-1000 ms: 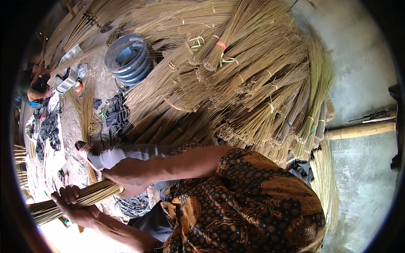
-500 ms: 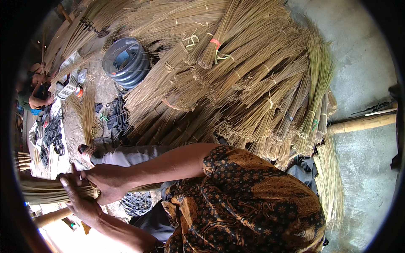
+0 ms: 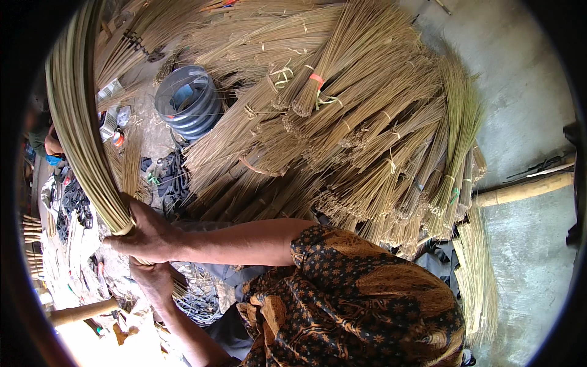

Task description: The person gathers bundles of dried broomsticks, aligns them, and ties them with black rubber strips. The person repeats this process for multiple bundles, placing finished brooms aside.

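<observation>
A thick bundle of long, straw-coloured broom sticks (image 3: 82, 122) rises from my hands toward the upper left, its upper part bending slightly. My right hand (image 3: 147, 235), on the upper arm in the picture, grips the bundle near its lower end, with the thumb side pointing left. Just below it, my left hand (image 3: 153, 278) is closed about the bundle's lower end; its fingers are partly hidden by the stalks and the right hand. A short stretch of the stalks' darker end shows beside the left wrist.
Many tied stalk bundles (image 3: 342, 104) are heaped ahead and to the right. A dark ribbed bucket (image 3: 192, 110) stands near the heap. Black strips (image 3: 171, 177) lie on the floor. A bamboo pole (image 3: 82, 313) is at lower left. Another person (image 3: 52, 144) sits at far left.
The bundle has swung from lying level at the left to standing steeply upward. My hands have shifted and now hold its lower end, the right above the left.
</observation>
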Demonstrator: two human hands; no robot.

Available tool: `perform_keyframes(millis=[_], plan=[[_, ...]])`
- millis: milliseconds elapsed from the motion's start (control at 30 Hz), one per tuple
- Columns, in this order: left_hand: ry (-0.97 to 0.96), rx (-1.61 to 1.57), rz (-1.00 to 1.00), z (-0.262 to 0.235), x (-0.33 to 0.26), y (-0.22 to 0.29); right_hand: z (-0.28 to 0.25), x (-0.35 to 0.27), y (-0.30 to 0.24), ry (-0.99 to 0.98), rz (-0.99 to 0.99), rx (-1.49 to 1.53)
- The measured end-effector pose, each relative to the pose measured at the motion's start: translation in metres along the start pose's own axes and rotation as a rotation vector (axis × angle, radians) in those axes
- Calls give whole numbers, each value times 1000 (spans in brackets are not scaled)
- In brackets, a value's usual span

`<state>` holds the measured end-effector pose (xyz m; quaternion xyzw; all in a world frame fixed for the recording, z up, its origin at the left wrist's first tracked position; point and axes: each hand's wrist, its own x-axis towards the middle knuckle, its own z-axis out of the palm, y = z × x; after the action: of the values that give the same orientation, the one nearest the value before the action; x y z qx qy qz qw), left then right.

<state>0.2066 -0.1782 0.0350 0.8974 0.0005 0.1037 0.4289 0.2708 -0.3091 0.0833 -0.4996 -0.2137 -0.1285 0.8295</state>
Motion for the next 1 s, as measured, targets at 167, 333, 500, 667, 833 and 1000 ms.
perform_keyframes(millis=[167, 333, 500, 667, 833, 1000], plan=[[118, 306, 154, -31, -15, -58, -27, 50, -3, 175, -2, 374], [252, 679, -127, -126, -60, -146, -165, 81, -9, 389, 40, 289], [414, 843, -468, -188, -164, -179, -336, 74, -3, 839, 185, 359], [510, 244, -817, -168, -207, -158, -337, 74, 65, 820, 337, 8], [514, -282, -805, -117, -191, -119, -115, 16, 193, -183, 633, -249], [502, -544, -865, -96, -168, -114, 90, -90, 214, -931, 603, -209]])
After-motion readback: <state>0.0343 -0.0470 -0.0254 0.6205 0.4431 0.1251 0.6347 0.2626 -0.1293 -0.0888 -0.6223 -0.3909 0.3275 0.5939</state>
